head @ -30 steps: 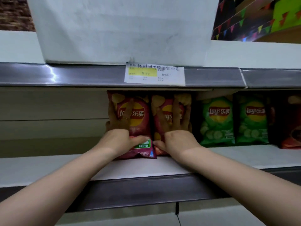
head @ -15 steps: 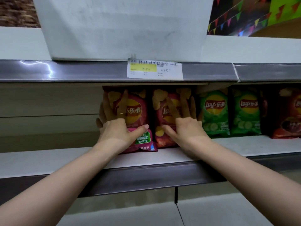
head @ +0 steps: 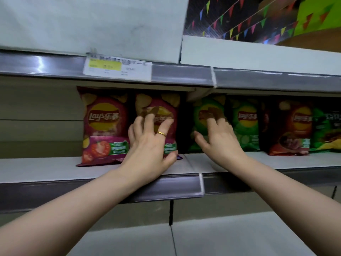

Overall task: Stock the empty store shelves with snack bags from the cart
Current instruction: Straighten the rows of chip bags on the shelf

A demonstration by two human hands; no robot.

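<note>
Two red Lay's tomato bags stand upright on the white shelf (head: 46, 169). The left red bag (head: 103, 126) is free. My left hand (head: 147, 143), with a gold ring, lies spread on the front of the right red bag (head: 166, 106), thumb at its lower edge. A dark gap separates that bag from the first green Lay's bag (head: 201, 106), where my right hand (head: 219, 139) rests with fingers apart. A second green bag (head: 245, 126) stands right beside it. The cart is out of sight.
Right of the green bags stand a brown-red Lay's bag (head: 289, 130) and a dark green bag (head: 326, 132). The shelf above (head: 184, 74) hangs low over the bag tops and carries a paper price label (head: 118, 68). Bare shelf stretches left of the red bags. A lower shelf (head: 239, 237) lies below.
Both hands shifted right: my left hand left the first red bag for the second, and my right hand left the second red bag for the first green one. The view panned right.
</note>
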